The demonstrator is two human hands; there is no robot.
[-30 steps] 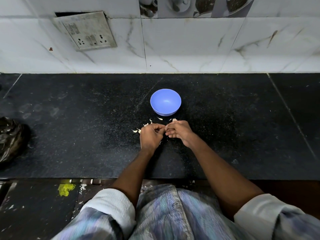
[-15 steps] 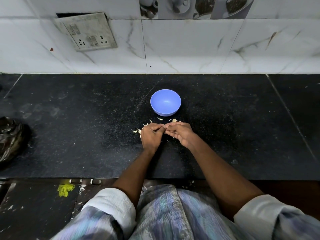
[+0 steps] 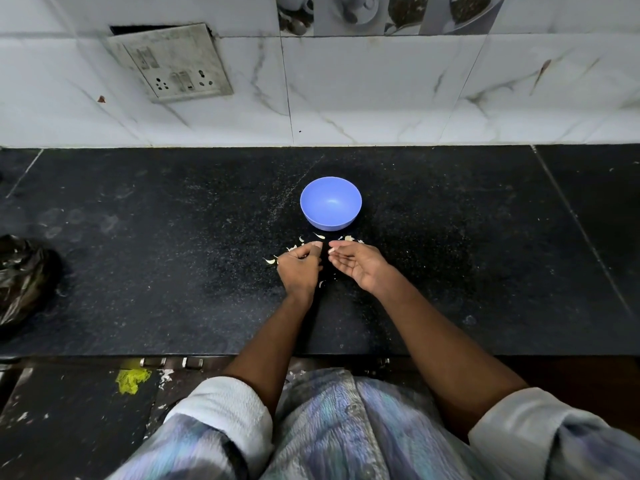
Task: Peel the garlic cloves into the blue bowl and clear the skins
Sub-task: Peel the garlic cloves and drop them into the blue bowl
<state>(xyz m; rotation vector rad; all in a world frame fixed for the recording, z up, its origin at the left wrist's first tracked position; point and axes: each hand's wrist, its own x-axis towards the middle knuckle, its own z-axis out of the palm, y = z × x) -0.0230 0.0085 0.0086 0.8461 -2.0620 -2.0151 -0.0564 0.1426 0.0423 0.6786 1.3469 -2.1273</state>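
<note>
The blue bowl (image 3: 330, 221) stands on the black counter (image 3: 173, 271), and nothing shows inside it. Just in front of it, my left hand (image 3: 299, 268) is curled into a loose fist with the thumb on top. It grips a garlic clove that is almost wholly hidden, with only a pale tip showing. A small gap away, my right hand (image 3: 358, 265) has its palm turned up and its fingers relaxed. Pale garlic skins (image 3: 270, 260) lie scattered around both hands and by the bowl's foot.
A crumpled black plastic bag (image 3: 20, 271) lies at the counter's left edge. A switch and socket panel (image 3: 173, 64) hangs on the tiled wall behind. The counter's front edge (image 3: 104, 355) runs just before my lap.
My hands were pressed together at the fingertips, working on the clove. Now the right hand has pulled away to the right and turned palm up. The left hand keeps its grip.
</note>
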